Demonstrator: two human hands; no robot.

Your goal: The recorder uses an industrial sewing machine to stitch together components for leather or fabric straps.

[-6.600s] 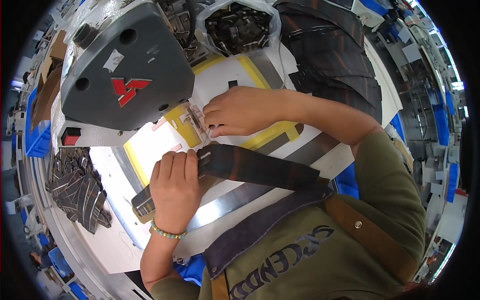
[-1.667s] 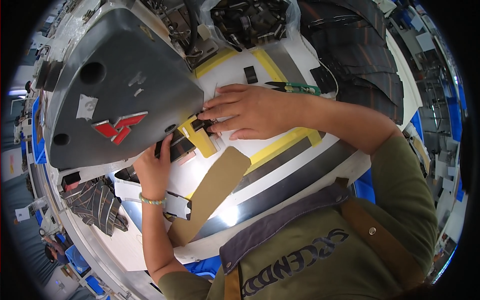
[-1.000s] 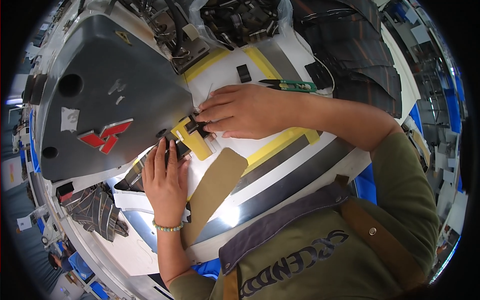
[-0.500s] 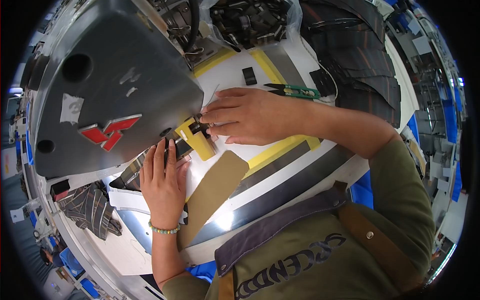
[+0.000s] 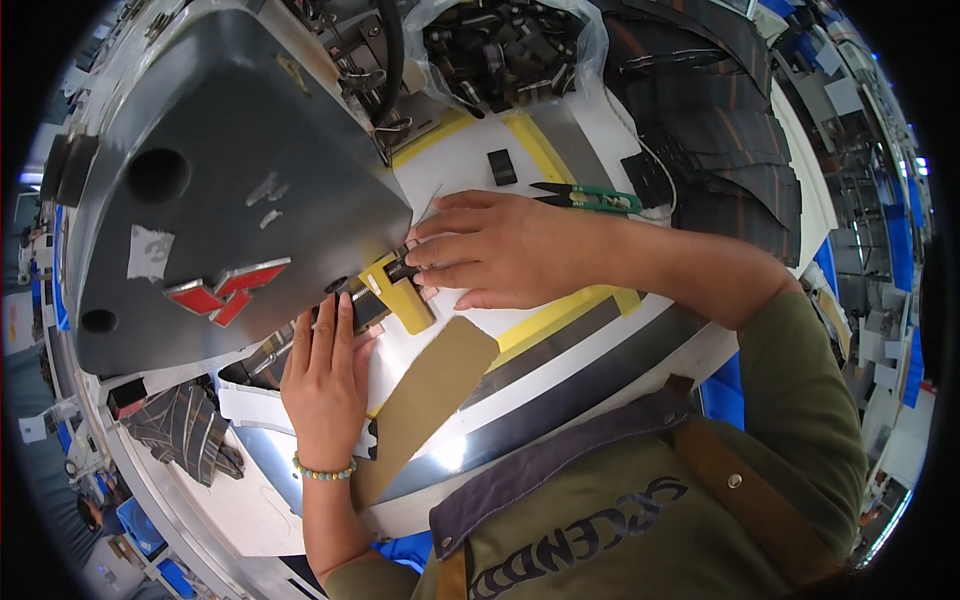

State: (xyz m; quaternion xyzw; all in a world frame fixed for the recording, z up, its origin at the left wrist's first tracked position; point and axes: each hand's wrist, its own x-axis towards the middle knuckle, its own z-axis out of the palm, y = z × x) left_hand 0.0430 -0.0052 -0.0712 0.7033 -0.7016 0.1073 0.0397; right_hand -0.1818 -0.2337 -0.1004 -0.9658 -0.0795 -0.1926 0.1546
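Note:
Under the grey sewing machine head [image 5: 225, 190], my left hand [image 5: 325, 390] lies flat with fingers stretched, its tips on a dark striped fabric piece [image 5: 366, 308]. My right hand [image 5: 515, 250] is spread palm down to the right, its fingertips at the fabric's right end. Between the hands stands a yellow guide [image 5: 405, 308], with the fabric running beside it. The machine head hides the needle and part of the fabric. Green-handled thread snips [image 5: 610, 198] lie just beyond my right wrist.
A tan strip [image 5: 430, 405] lies nearest me on the bed. Beyond my right hand is a small black piece [image 5: 501, 167]. A clear plastic bag [image 5: 592, 70] of dark pieces stands at the back, beside stacked striped panels [image 5: 735, 160]. Crumpled striped cloth [image 5: 185, 425] lies at left.
The view has shifted slightly, so the machine and table sit a little lower in the picture. Both hands keep nearly the same place at the fabric.

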